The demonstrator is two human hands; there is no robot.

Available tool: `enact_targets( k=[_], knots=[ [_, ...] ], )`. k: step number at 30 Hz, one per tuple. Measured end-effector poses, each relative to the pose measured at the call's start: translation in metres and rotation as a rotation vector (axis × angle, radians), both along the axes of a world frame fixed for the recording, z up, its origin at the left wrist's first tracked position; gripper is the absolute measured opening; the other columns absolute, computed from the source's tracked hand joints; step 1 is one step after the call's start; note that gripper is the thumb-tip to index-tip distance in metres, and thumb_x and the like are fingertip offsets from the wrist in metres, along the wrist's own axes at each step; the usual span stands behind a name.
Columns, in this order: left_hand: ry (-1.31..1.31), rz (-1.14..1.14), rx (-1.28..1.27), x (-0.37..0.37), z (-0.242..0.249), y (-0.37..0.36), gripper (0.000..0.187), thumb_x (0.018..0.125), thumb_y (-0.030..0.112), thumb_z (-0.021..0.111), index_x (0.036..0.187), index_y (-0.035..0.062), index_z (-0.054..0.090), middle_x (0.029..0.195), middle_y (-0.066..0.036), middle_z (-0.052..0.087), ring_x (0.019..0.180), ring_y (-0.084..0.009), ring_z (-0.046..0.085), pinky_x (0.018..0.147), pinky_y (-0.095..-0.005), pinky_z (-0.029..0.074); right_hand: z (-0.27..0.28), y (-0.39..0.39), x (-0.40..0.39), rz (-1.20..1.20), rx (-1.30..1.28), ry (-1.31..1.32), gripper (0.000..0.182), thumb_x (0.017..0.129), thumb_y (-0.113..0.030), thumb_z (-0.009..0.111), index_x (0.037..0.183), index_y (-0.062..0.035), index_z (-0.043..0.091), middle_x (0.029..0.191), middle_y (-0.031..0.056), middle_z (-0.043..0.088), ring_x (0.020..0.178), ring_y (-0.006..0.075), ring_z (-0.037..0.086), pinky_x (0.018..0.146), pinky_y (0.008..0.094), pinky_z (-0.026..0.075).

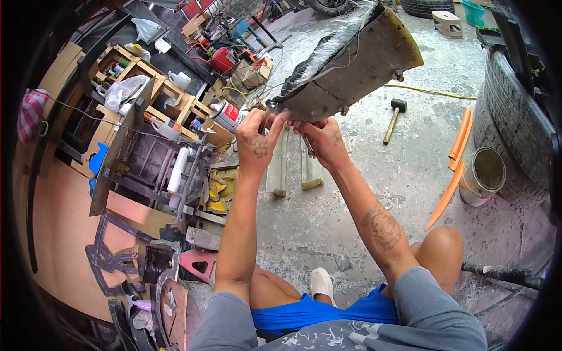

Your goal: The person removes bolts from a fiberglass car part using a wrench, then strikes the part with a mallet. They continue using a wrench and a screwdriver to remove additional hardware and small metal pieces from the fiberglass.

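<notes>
A large dirty grey-brown panel (357,73), looking like a vehicle part, hangs tilted in front of me with clear plastic film (328,55) along its upper side. My left hand (256,140) is closed, thumb and fingers pinched on the panel's lower left corner. Right beside it, my right hand (325,140) is closed too, its fingertips at the panel's lower edge. A thin dark metal piece shows under the right palm, but I cannot make out what it is. Small bolts or studs (398,75) stick out of the panel's lower edge.
A black-headed mallet (392,120) and orange strips (451,175) lie on the concrete floor to the right, near an open can (483,175) and large tyres (515,117). On the left stand a wooden crate shelf (167,96), a paint can (228,115) and a pink jack stand (199,264).
</notes>
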State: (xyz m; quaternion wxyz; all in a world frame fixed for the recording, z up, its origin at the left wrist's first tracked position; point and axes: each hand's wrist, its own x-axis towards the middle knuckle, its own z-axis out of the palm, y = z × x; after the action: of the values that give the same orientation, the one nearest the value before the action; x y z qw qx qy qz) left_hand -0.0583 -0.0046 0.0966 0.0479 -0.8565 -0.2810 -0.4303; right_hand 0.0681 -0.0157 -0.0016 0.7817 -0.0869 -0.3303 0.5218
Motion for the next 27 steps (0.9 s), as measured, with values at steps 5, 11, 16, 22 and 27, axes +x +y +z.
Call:
enact_targets(
  k=[5,11,16,22,27],
  knots=[
    [0.042,-0.041,0.028,-0.005,-0.002,0.005,0.018,0.081,0.012,0.076,0.075,-0.0007,0.064,0.069,-0.003,0.058,0.054,-0.0089,0.044,0.049,-0.0277,0.033,-0.003,0.003,-0.001,0.028,0.003,-0.010,0.019,0.083,-0.005,0.066,0.100,0.0011,0.068,0.094,0.0061,0.071,0.080,0.0103,0.060,0.073,0.0243,0.046],
    [-0.012,0.008,-0.022,-0.003,-0.003,0.002,0.017,0.081,0.014,0.076,0.084,-0.0006,0.068,0.071,-0.006,0.066,0.053,-0.0075,0.043,0.048,-0.0267,0.034,-0.001,0.002,0.000,0.017,0.014,0.005,0.019,0.082,-0.003,0.065,0.101,0.0021,0.067,0.095,0.0073,0.071,0.083,0.0115,0.062,0.075,0.0249,0.047],
    [-0.012,0.049,0.001,0.006,0.000,-0.004,0.019,0.082,0.016,0.076,0.085,-0.0005,0.067,0.073,-0.006,0.067,0.057,-0.0073,0.052,0.050,-0.0259,0.039,-0.004,0.002,0.001,0.037,0.040,0.016,0.021,0.081,-0.001,0.065,0.102,0.0021,0.067,0.095,0.0079,0.071,0.084,0.0124,0.063,0.076,0.0256,0.048],
    [-0.015,0.006,-0.024,0.005,0.000,-0.001,0.023,0.083,0.018,0.075,0.081,-0.0013,0.064,0.063,-0.005,0.055,0.056,-0.0093,0.046,0.051,-0.0260,0.038,-0.005,0.004,-0.001,0.014,0.026,-0.006,0.020,0.081,-0.001,0.064,0.100,0.0020,0.066,0.094,0.0066,0.069,0.083,0.0138,0.062,0.076,0.0256,0.048],
    [-0.041,-0.034,-0.006,0.002,0.001,0.005,0.025,0.083,0.020,0.074,0.083,-0.0009,0.062,0.067,-0.012,0.057,0.060,-0.0226,0.054,0.057,-0.0341,0.043,-0.004,0.003,0.002,-0.060,-0.028,-0.069,0.019,0.082,-0.001,0.058,0.098,0.0011,0.067,0.092,0.0056,0.067,0.080,0.0126,0.060,0.072,0.0244,0.046]
  ],
)
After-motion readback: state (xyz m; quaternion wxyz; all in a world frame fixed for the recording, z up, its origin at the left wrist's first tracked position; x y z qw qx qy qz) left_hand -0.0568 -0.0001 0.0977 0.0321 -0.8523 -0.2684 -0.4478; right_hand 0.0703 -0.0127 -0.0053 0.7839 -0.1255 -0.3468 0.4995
